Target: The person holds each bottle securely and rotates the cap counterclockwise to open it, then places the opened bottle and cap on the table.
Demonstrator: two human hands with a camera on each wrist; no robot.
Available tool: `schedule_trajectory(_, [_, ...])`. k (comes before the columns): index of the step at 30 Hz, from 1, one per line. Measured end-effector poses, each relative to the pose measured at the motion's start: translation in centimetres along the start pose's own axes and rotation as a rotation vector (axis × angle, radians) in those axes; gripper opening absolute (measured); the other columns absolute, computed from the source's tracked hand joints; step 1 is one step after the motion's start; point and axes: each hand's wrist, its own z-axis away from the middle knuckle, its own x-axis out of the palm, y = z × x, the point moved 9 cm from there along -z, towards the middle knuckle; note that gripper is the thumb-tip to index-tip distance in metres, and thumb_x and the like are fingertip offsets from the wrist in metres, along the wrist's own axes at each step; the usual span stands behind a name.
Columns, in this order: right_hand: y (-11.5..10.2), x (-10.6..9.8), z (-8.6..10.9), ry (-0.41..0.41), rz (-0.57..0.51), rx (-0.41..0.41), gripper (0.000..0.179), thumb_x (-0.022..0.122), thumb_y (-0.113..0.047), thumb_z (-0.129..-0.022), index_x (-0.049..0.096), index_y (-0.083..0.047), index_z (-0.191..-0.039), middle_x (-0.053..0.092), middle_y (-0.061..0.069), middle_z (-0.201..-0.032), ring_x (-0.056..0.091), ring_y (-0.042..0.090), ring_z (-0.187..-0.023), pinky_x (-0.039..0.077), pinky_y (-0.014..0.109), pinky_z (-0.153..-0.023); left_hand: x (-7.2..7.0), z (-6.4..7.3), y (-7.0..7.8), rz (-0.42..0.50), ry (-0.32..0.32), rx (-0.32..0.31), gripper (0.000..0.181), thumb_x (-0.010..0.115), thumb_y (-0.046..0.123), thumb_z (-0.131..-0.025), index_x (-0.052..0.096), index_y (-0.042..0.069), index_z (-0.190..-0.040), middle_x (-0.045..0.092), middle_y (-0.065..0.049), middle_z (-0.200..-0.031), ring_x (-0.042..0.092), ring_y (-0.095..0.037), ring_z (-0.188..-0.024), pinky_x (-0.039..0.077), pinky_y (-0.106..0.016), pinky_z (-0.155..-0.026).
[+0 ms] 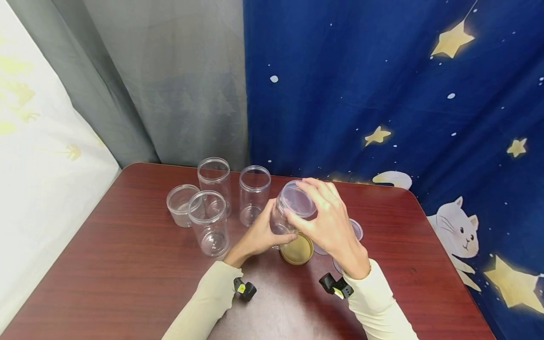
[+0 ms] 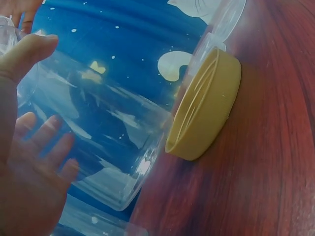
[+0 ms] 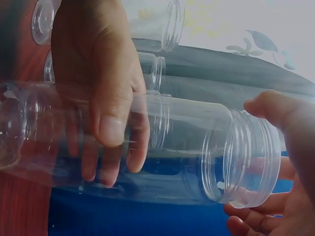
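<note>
A tall clear plastic jar (image 1: 278, 225) is held tilted above the table by my left hand (image 1: 259, 235), whose fingers and thumb wrap its side. At its mouth sits a translucent lid (image 1: 300, 200), which my right hand (image 1: 329, 219) grips by the rim. In the right wrist view the lid (image 3: 268, 162) covers the threaded end of the jar (image 3: 177, 184). Whether the lid is screwed tight I cannot tell. Below the jar a gold-yellow lid (image 1: 297, 255) lies on the table; the left wrist view shows its ridged inner side.
Left of my hands stand several open clear jars: a front one (image 1: 209, 241), a back one (image 1: 214, 182), one near the middle (image 1: 255, 198) and a short one (image 1: 180, 212). Translucent lids (image 1: 357, 230) lie partly hidden behind my right hand. Curtains (image 1: 323, 118) hang behind the brown table (image 1: 127, 264).
</note>
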Motion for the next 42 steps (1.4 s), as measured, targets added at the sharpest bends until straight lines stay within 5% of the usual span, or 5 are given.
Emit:
schedule_trajectory(16, [1.7,-0.8,0.6,-0.009,0.02,0.071,0.063,0.079,-0.032,-0.08,0.058,-0.011,-0.135,0.058,0.012,-0.131,0.058,0.027,-0.117,0.055,0.044,-0.088,-1.7,0.6,0.6,-0.214,0.153,0.054,0.086,0.091,0.03,-0.067,0.046,0.02,-0.14,0.037,-0.005,-0.127,0.041,-0.019,-0.122,0.038,-0.046,-0.106])
schedule_trajectory(27, [4.0,-0.7,1.1,-0.032,-0.016,0.112,0.075,0.079,-0.028,-0.08,0.047,-0.017,-0.148,0.051,0.017,-0.133,0.057,0.031,-0.115,0.053,0.048,-0.092,-2.2,1.0,1.3,-0.318,0.293,0.113,0.09,0.092,0.024,-0.065,0.046,0.007,-0.14,0.039,-0.014,-0.126,0.04,-0.026,-0.121,0.04,-0.047,-0.104])
schedule_trajectory(42, [8.2,0.4,2.2,-0.047,-0.007,0.21,0.069,0.081,-0.028,-0.079,0.053,-0.008,-0.138,0.058,0.017,-0.133,0.056,0.033,-0.121,0.046,0.053,-0.101,-3.0,2.0,1.1,-0.429,0.386,0.021,0.092,0.092,0.025,-0.066,0.044,0.001,-0.14,0.045,-0.017,-0.13,0.048,-0.032,-0.121,0.041,-0.048,-0.106])
